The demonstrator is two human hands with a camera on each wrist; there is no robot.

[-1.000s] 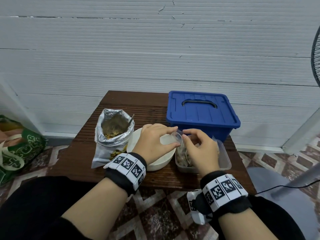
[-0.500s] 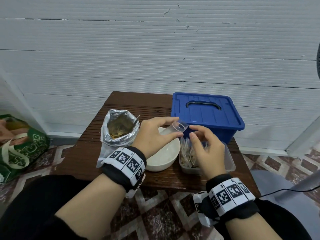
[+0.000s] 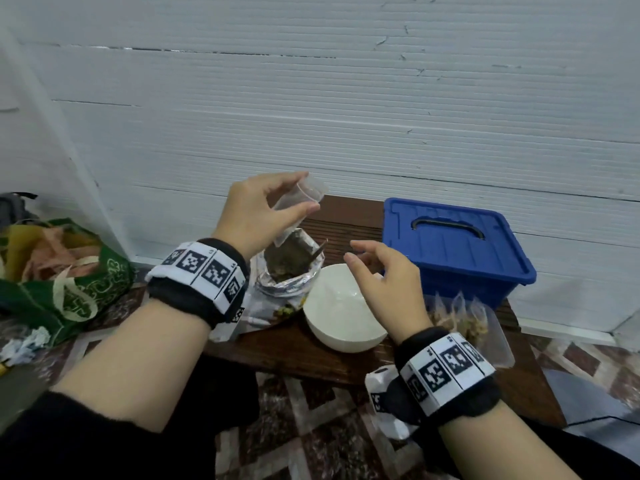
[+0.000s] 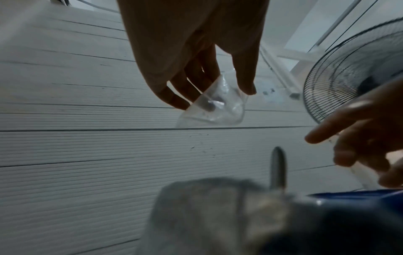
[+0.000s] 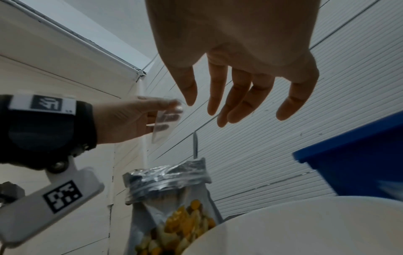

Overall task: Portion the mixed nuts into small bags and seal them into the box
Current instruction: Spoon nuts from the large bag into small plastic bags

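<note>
I am seated in what reads as a home, at a low dark slatted wooden table (image 3: pixel 332 355) set against a white ribbed panel wall (image 3: pixel 311 126) beyond my fingers. Below my wrists the floor (image 3: pixel 311 438) is patterned domestic tile, and to the far left of my fingers a stuffed green shopping bag (image 3: pixel 65 289) sits on it. To the right of my fingers, a standing fan (image 4: pixel 348 69) completes the household setting.
</note>
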